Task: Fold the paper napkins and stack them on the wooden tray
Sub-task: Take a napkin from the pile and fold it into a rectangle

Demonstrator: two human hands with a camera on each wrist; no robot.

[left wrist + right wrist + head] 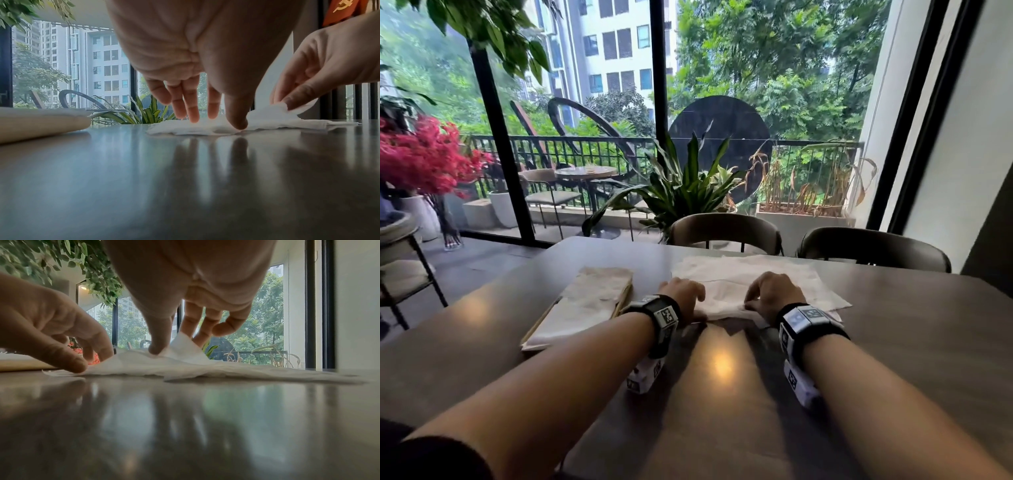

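A wooden tray [625,298] lies at the left of the table with folded napkins [592,294] on it. Right of the tray, white paper napkins [739,274] lie spread flat. My left hand [690,303] rests on the near left part of the top napkin [185,129], with thumb and straight fingers pressing it to the table. My right hand [760,303] pinches the napkin's near edge between thumb and forefinger. In the right wrist view that edge [185,347] stands lifted off the table, held by my right hand [172,344].
The dark glossy table [722,394] stretches toward me. Two chairs [726,229] stand at its far side, with plants and a glass wall behind. A wall runs along the right. The tray's pale edge [41,128] lies just left of my left hand.
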